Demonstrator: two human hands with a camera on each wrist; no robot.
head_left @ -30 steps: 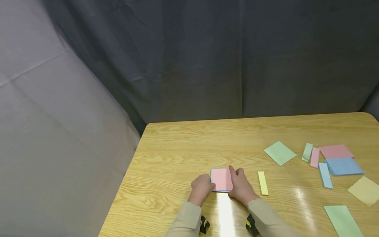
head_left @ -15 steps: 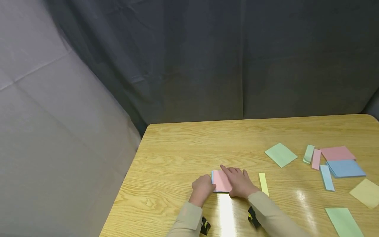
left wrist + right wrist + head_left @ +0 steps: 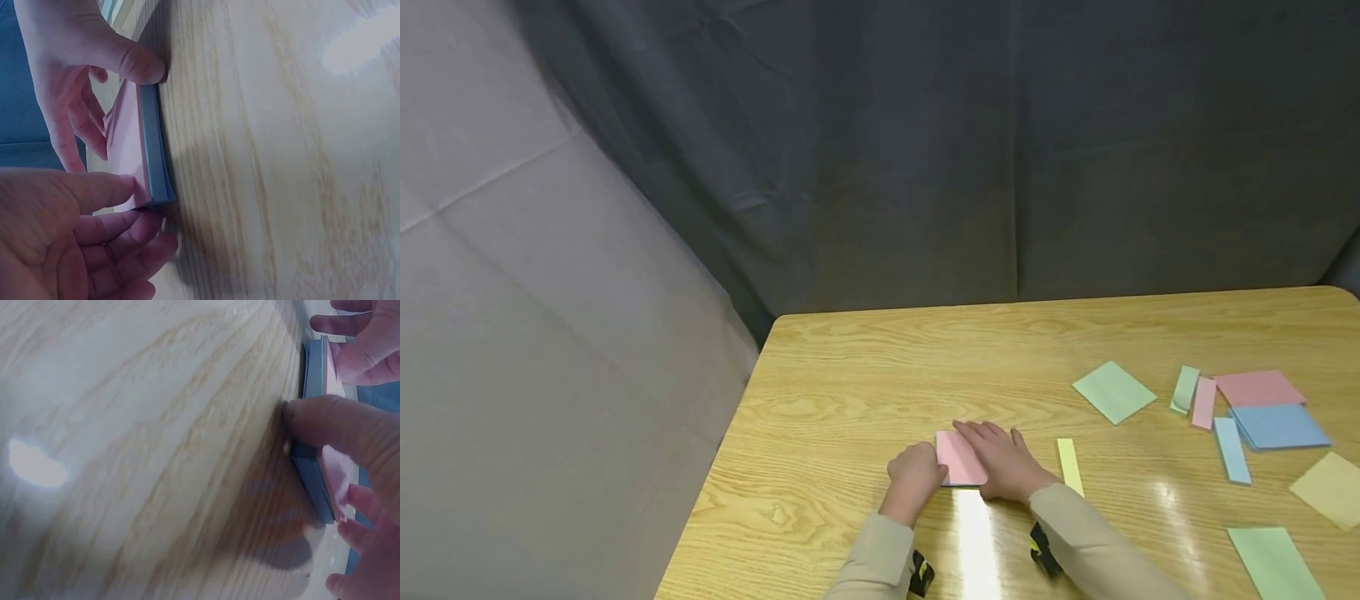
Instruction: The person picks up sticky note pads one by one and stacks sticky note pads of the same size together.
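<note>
A pad of sticky notes [image 3: 958, 463], pink on top with blue layers under it, lies on the wooden table. My left hand [image 3: 914, 477] pinches its left corner, with the thumb on the pink top and fingers against the side, as the left wrist view shows. My right hand [image 3: 1006, 463] holds the right part of the pad and covers it. In the right wrist view the right thumb [image 3: 331, 422] lies across the pad's blue front edge [image 3: 312, 478], and other fingers touch the pink far side. The pad's underside is hidden.
A yellow strip pad [image 3: 1070, 467] lies right of my right hand. Further right are green squares [image 3: 1115, 392], a pink pad [image 3: 1259, 387], a blue pad [image 3: 1279, 427], small green, pink and blue strips [image 3: 1232, 450], and a yellow square [image 3: 1330, 490]. A dark curtain hangs behind the table.
My right hand has slid left across the pad's top, covering more pink. The blue showing along the pad's left side has narrowed. The left hand has stayed almost still.
</note>
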